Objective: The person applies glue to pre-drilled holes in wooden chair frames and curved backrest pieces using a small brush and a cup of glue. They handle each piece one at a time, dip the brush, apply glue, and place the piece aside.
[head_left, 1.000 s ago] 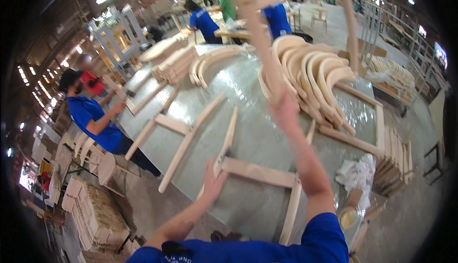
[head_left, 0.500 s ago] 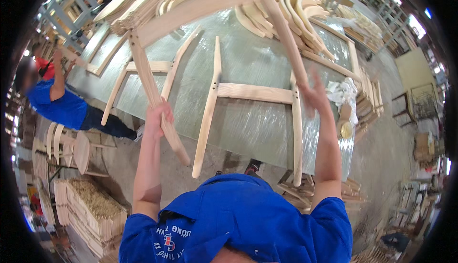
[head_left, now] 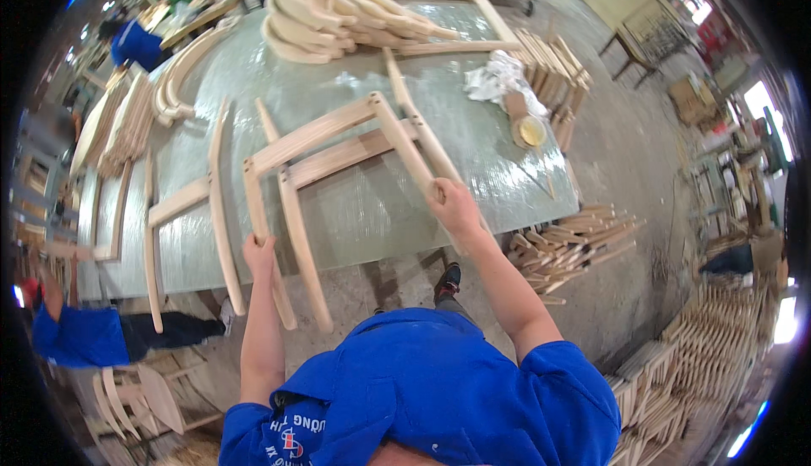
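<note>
Between my hands is a pale wooden chair frame (head_left: 314, 134), two legs joined by a crossrail, held tilted above the table. My left hand (head_left: 260, 256) is closed around its left leg. On its right leg, my right hand (head_left: 454, 207) is closed in the same way. A second chair frame (head_left: 348, 155) of the same H shape lies on the table right beside and partly behind the held one, its legs reaching past the near edge. Whether the two frames touch, I cannot tell. To the left lies another such frame (head_left: 182, 202).
The table (head_left: 363, 221) is covered in shiny film. At its far side are stacked curved wooden parts (head_left: 338, 10); to the right, a white cloth (head_left: 498, 77) and a container with yellow content (head_left: 530, 131). Wooden pieces (head_left: 574, 242) lie low at right. A co-worker in blue (head_left: 84, 337) stands left.
The held frame has come down from high over the table, nearer the frame lying there. My right hand, earlier open against the leg, has closed on it. The view has turned right.
</note>
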A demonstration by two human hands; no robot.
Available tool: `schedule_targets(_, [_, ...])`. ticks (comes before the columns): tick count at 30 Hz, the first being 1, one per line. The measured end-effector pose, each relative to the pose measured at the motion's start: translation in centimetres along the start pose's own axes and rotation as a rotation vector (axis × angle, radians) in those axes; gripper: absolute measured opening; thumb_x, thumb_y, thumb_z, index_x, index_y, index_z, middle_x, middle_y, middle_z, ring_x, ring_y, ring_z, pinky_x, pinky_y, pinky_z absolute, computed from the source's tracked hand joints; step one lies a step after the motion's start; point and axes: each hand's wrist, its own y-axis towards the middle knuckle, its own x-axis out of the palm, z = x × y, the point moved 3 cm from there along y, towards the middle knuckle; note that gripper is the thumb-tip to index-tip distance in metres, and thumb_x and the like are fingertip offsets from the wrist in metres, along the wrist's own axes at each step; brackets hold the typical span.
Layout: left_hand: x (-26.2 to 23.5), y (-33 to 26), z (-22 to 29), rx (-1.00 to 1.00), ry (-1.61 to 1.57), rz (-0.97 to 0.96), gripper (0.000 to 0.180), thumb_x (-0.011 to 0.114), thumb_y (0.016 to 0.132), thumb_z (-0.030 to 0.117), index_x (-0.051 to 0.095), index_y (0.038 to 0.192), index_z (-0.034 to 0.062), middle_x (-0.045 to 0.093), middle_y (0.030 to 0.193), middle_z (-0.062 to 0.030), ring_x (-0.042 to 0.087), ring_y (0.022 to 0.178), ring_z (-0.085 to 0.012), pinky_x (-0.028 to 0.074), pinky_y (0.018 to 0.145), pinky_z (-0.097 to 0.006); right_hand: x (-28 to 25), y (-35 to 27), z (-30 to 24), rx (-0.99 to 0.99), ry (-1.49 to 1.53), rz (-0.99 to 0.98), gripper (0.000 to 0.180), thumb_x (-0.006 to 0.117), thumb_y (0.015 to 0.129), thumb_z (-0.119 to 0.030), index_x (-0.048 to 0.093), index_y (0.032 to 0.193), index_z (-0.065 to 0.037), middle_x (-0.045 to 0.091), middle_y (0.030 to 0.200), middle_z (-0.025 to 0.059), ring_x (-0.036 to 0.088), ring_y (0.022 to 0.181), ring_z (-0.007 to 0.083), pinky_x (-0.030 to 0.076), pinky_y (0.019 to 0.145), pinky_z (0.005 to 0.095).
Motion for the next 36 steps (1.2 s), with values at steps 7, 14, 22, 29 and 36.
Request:
schedule_targets(7, [8.1,-0.9,15.3,0.319,-0.361,-0.052,0.029,0.06,0.084,0.015,0.054,0.109,0.0027,0.055,0.103,-0.0091,0.055,0.092,-0.0191,0.045,0.079,-0.031,-2.9,-0.6,11.3,1.039,1.501,0.141,0.035,0.058,0.086,-0.031,0.052,0.111,-0.008,0.059,0.092,0.007,0.056,0.078,0.0175,0.046,0.06,0.0297])
schedule_targets(14, [30.1,-6.4,37.1,-0.145,-0.801,-1.05,0.022,0.054,0.089,0.023,0.056,0.101,0.0052,0.06,0.096,-0.0055,0.059,0.09,-0.0161,0.047,0.076,-0.03,-4.9,-0.6,21.0,1.017,2.274,0.648,0.044,0.054,0.088,-0.039,0.044,0.12,-0.011,0.057,0.096,0.006,0.055,0.073,0.0155,0.045,0.059,0.0276])
schedule_targets(22, [43.0,-11.8,47.9,-0.184,-0.545,-1.218,0.029,0.053,0.09,0.035,0.054,0.101,0.008,0.062,0.091,-0.0054,0.062,0.08,-0.0189,0.05,0.072,-0.035,-14.6,2.3,27.5,0.704,1.388,0.636,0.022,0.051,0.092,-0.02,0.052,0.106,-0.004,0.061,0.085,0.0055,0.056,0.068,0.0121,0.046,0.06,0.0257])
schedule_targets(29, [40.4,-13.0,45.7,-0.259,-0.756,-1.267,0.029,0.048,0.093,0.032,0.053,0.108,0.0082,0.062,0.098,-0.0057,0.063,0.083,-0.0189,0.055,0.071,-0.039,-21.2,8.1,23.2,0.391,0.593,0.211,0.012,0.053,0.09,-0.01,0.056,0.093,0.001,0.06,0.072,0.0056,0.054,0.063,0.0085,0.044,0.058,0.022])
schedule_targets(36, [26.3,-11.1,35.8,-0.465,-1.06,-1.088,0.028,0.045,0.095,0.029,0.051,0.111,0.0076,0.062,0.098,-0.0072,0.064,0.084,-0.0192,0.054,0.075,-0.038,-14.9,10.1,11.8,0.122,0.425,-0.138,0.015,0.056,0.089,-0.015,0.057,0.089,0.0,0.059,0.066,0.0072,0.056,0.06,0.0124,0.045,0.057,0.0274])
